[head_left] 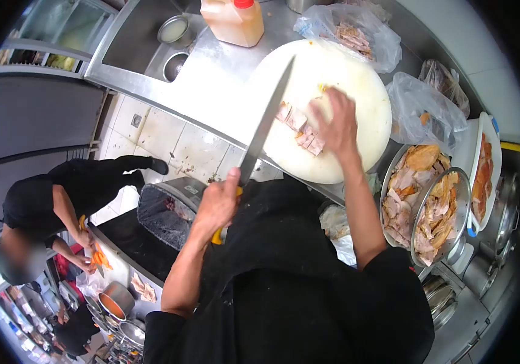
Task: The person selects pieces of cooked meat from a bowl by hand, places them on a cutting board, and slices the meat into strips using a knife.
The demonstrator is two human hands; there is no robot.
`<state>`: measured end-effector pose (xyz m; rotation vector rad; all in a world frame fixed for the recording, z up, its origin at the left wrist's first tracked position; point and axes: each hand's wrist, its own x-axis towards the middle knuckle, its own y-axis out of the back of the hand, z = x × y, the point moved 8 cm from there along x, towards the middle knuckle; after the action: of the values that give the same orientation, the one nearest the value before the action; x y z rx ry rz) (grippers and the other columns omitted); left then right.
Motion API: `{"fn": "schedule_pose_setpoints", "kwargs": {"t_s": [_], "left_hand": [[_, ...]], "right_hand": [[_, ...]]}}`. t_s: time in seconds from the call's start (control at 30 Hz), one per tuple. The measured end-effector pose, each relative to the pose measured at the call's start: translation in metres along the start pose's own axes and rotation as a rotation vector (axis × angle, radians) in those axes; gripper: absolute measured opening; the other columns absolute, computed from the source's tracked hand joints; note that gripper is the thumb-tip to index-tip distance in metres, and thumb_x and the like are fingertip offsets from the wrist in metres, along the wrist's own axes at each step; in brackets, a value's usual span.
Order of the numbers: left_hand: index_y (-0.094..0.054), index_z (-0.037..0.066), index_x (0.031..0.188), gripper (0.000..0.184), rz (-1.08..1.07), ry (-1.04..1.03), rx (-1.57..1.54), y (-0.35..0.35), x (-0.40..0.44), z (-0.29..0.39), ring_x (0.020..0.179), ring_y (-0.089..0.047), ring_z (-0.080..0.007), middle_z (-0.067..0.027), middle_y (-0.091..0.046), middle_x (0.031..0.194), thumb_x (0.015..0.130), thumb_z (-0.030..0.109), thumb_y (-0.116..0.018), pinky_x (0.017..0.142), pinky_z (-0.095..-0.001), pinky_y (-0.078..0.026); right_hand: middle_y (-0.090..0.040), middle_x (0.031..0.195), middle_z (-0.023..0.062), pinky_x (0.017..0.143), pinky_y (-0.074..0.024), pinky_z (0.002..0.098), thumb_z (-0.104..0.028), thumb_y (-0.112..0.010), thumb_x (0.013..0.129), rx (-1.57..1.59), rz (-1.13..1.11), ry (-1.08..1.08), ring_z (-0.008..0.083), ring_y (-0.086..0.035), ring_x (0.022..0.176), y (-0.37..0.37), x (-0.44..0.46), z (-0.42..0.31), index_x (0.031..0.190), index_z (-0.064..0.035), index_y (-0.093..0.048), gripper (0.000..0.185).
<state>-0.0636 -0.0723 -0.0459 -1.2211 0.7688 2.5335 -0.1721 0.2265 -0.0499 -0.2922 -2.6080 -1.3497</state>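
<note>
My left hand (pixel 216 207) is wrapped round the yellow handle of a long kitchen knife (pixel 267 124). Its blade points up and away, over the near left edge of a round white cutting board (pixel 366 127). On the board lie several cut pieces of pale cooked meat (pixel 294 119), some with a browned edge. Close beside them is my right hand (pixel 337 123), slightly blurred, thumb apart from the fingers. It appears to hold nothing, though its underside is hidden. A small yellowish scrap (pixel 322 88) lies just past its fingertips.
Metal bowls (pixel 410 197) of cooked meat stand at the right, near a white tray (pixel 492 136) with browned meat. Plastic bags (pixel 424 103) lie behind the board. A red-capped jug (pixel 233 23) is by the sink (pixel 135 48). Left, a co-worker (pixel 47 200) cuts something orange beside a bin (pixel 166 209).
</note>
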Motion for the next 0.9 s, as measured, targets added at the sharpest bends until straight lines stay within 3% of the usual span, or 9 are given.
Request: {"fn": "schedule_pose_setpoints", "kwargs": {"t_s": [0.07, 0.1, 0.27, 0.37, 0.4, 0.5, 0.53, 0.67, 0.9], "left_hand": [[-0.048, 0.003, 0.063, 0.078, -0.093, 0.085, -0.13, 0.013, 0.008, -0.027, 0.036, -0.046, -0.0163, -0.0042, -0.045, 0.048, 0.099, 0.071, -0.034, 0.037, -0.0321, -0.038], [-0.047, 0.005, 0.064, 0.077, -0.143, 0.106, -0.175, 0.018, 0.012, -0.038, 0.036, -0.045, -0.0157, -0.0031, -0.044, 0.048, 0.098, 0.073, -0.032, 0.036, -0.0312, -0.037], [-0.045, 0.009, 0.071, 0.073, -0.273, 0.185, -0.291, 0.015, 0.018, -0.073, 0.035, -0.035, -0.01, 0.0018, -0.037, 0.049, 0.096, 0.076, -0.035, 0.033, -0.0257, -0.031], [-0.046, 0.009, 0.07, 0.073, -0.428, 0.24, -0.224, 0.0, 0.019, -0.073, 0.034, -0.035, -0.0097, 0.0015, -0.038, 0.049, 0.095, 0.077, -0.036, 0.033, -0.0253, -0.032], [-0.046, 0.009, 0.069, 0.074, -0.445, 0.239, -0.218, -0.005, 0.02, -0.071, 0.034, -0.035, -0.0098, 0.0017, -0.037, 0.049, 0.095, 0.078, -0.036, 0.033, -0.0253, -0.032], [-0.046, 0.008, 0.069, 0.075, -0.499, 0.231, -0.191, -0.015, 0.024, -0.064, 0.034, -0.036, -0.0103, 0.0018, -0.037, 0.049, 0.094, 0.078, -0.037, 0.033, -0.0258, -0.033], [-0.045, 0.008, 0.07, 0.075, -0.518, 0.226, -0.176, -0.017, 0.026, -0.062, 0.035, -0.037, -0.0107, 0.0015, -0.037, 0.05, 0.094, 0.079, -0.037, 0.034, -0.0263, -0.032], [-0.046, 0.007, 0.071, 0.075, -0.558, 0.227, -0.172, -0.025, 0.029, -0.058, 0.037, -0.038, -0.0108, 0.0013, -0.038, 0.051, 0.093, 0.079, -0.038, 0.035, -0.0267, -0.032], [-0.048, 0.008, 0.073, 0.073, -0.608, 0.163, -0.162, -0.065, 0.026, -0.008, 0.035, -0.038, -0.0118, -0.0001, -0.038, 0.05, 0.095, 0.077, -0.036, 0.034, -0.0259, -0.033]], "right_hand": [[-0.053, 0.137, 0.0215, 0.103, -0.0394, 0.049, -0.051, -0.071, 0.086, -0.131, -0.024, 0.019, 0.0374, -0.048, 0.124, -0.013, -0.035, -0.026, 0.134, -0.0036, -0.057, 0.069], [-0.052, 0.141, 0.0166, 0.102, -0.0396, 0.0478, -0.05, -0.08, 0.078, -0.212, -0.069, -0.001, 0.0375, -0.045, 0.126, -0.02, -0.043, -0.04, 0.131, -0.0029, -0.059, 0.075], [-0.05, 0.143, 0.0098, 0.083, -0.0442, 0.046, -0.054, -0.066, 0.087, -0.157, -0.024, 0.08, 0.0313, -0.051, 0.107, -0.056, -0.033, -0.026, 0.131, -0.0106, -0.061, 0.062], [-0.054, 0.14, 0.0087, 0.08, -0.0454, 0.0441, -0.049, -0.063, 0.092, -0.185, -0.065, 0.172, 0.0301, -0.052, 0.102, -0.053, -0.022, -0.045, 0.13, -0.0177, -0.062, 0.05], [-0.058, 0.132, 0.0096, 0.077, -0.0468, 0.0443, -0.042, -0.064, 0.092, -0.184, -0.059, 0.189, 0.0304, -0.054, 0.098, -0.049, -0.019, -0.057, 0.125, -0.0216, -0.065, 0.038], [-0.059, 0.125, 0.011, 0.076, -0.0479, 0.0449, -0.034, -0.066, 0.092, -0.187, -0.029, 0.128, 0.0309, -0.056, 0.094, -0.06, -0.018, -0.045, 0.118, -0.0203, -0.067, 0.03], [-0.06, 0.121, 0.0129, 0.075, -0.0485, 0.0454, -0.025, -0.067, 0.091, -0.177, 0.04, 0.133, 0.0321, -0.057, 0.092, -0.056, -0.019, -0.044, 0.113, -0.0183, -0.069, 0.024], [-0.06, 0.117, 0.0181, 0.078, -0.0494, 0.0492, -0.017, -0.062, 0.092, -0.175, 0.134, 0.009, 0.0379, -0.057, 0.092, -0.048, -0.019, -0.036, 0.111, -0.0154, -0.07, 0.021], [-0.06, 0.106, 0.0223, 0.081, -0.0503, 0.0501, -0.013, -0.061, 0.091, 0.035, 0.353, -0.205, 0.0407, -0.058, 0.095, 0.011, -0.009, -0.001, 0.105, -0.0094, -0.069, 0.016]]}}
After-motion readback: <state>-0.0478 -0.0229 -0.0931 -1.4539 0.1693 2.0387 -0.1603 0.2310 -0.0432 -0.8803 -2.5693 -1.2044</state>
